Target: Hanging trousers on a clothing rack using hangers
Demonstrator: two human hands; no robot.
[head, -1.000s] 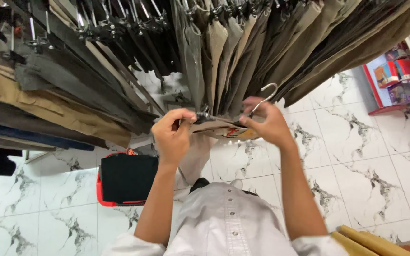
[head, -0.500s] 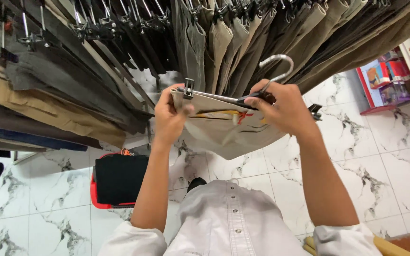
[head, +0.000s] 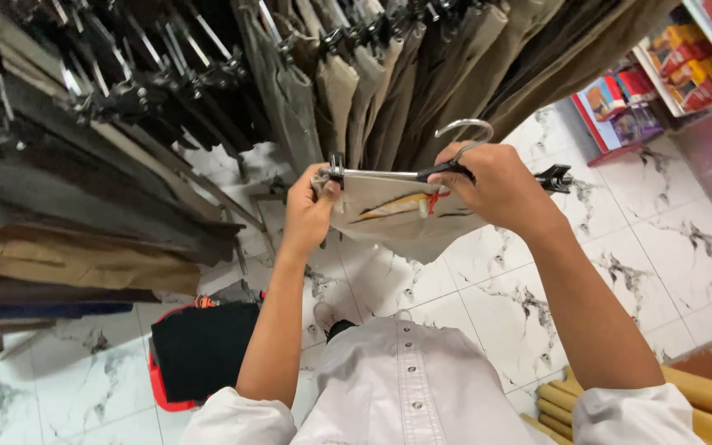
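Observation:
I hold a metal clip hanger (head: 389, 174) level in front of me, with beige trousers (head: 405, 222) hanging from it. My left hand (head: 308, 210) pinches the left clip and the cloth under it. My right hand (head: 496, 185) grips the bar near the chrome hook (head: 465, 128), just left of the black right clip (head: 555, 176). The trousers droop below the bar between my hands, their inner waistband showing.
Rows of hung trousers (head: 356, 74) in beige, olive and dark shades fill the rack above and to the left. A red basket (head: 195, 354) with dark cloth sits on the white marble-pattern floor. Boxed goods (head: 620, 107) line shelves at right. Yellowish rolls (head: 702, 404) lie bottom right.
Both hands have lifted the hanger and trousers clear of the rack and drawn it toward me. The bar now sits level, with my right hand further along it.

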